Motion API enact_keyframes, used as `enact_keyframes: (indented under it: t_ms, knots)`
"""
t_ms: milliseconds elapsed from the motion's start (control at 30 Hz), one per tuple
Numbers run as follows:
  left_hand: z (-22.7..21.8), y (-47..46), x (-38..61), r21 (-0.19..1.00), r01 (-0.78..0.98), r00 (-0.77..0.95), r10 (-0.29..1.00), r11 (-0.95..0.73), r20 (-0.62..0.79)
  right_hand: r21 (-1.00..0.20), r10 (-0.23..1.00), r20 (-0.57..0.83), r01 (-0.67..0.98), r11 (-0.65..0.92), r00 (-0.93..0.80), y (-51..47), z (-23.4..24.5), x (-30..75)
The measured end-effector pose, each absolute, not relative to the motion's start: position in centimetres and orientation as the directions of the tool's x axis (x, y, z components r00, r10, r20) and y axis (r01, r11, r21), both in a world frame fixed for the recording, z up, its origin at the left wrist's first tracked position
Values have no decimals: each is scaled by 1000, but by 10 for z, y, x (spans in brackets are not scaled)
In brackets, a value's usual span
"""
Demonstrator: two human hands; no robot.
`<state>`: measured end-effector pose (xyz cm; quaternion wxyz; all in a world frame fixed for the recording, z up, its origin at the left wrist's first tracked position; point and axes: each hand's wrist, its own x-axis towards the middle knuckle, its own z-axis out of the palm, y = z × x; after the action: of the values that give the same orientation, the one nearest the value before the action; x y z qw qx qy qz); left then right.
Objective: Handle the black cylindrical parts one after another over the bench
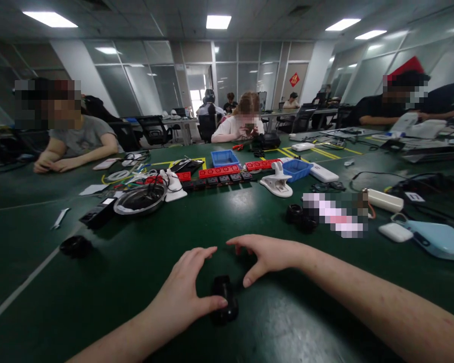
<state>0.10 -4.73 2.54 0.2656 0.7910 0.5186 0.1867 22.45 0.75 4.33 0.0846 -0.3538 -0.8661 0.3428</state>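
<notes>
A small black object lies on the dark green table close to me. My left hand rests beside it, thumb touching its left side, fingers stretched forward and apart. My right hand hovers just behind and to the right of the object, fingers curved and spread, thumb pointing down toward it. Neither hand is closed round anything.
Further back lie red-and-black power strips, blue trays, a white clamp, a round metal pan, black lens-like parts and a black cap. White power banks sit right. Several people sit around the tables.
</notes>
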Motion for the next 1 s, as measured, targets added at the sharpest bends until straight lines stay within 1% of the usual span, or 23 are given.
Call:
enact_keyframes:
  t_ms: [67,167,267,333,367,433,500,567,667,767,833,900,933,1000]
  knots:
    - [27,-47,5,647,682,461,887,-342,-16,-628,635,-76,531,568,-769,6,38,222]
    - [27,-48,5,671,631,536,844,-388,-15,-597,593,-33,491,634,-805,-1,38,218]
    - [21,-48,0,684,609,553,833,-402,-3,-632,599,-69,500,592,-798,-11,42,220]
    - [14,-47,-3,687,567,582,811,-455,57,-625,628,-84,531,572,-774,-18,39,220]
    - [11,-47,-4,688,542,594,799,-483,93,-601,634,-99,554,577,-767,-21,35,218]
    - [5,-45,-4,685,499,609,777,-531,159,-549,689,-100,617,564,-718,-26,26,212]
    - [2,-45,-1,681,478,608,769,-555,200,-525,717,-74,638,563,-693,-29,19,203]
    - [0,-46,1,674,480,600,771,-561,214,-537,729,-63,639,550,-681,-31,18,195]
    - [-5,-47,-1,674,525,555,809,-519,191,-573,742,-98,647,503,-663,-31,26,190]
    - [-11,-45,-9,674,546,491,842,-498,224,-537,758,-110,681,499,-642,-30,30,192]
    - [-13,-42,-12,663,497,545,796,-559,262,-470,787,-68,716,517,-613,-30,29,194]
    - [-12,-40,-11,670,449,622,746,-590,240,-423,816,-7,741,521,-577,-31,25,196]
    - [-11,-39,-7,686,447,635,744,-574,209,-424,824,20,742,519,-566,-31,24,197]
    - [-7,-39,1,720,473,603,782,-507,155,-484,812,68,693,535,-579,-30,24,200]
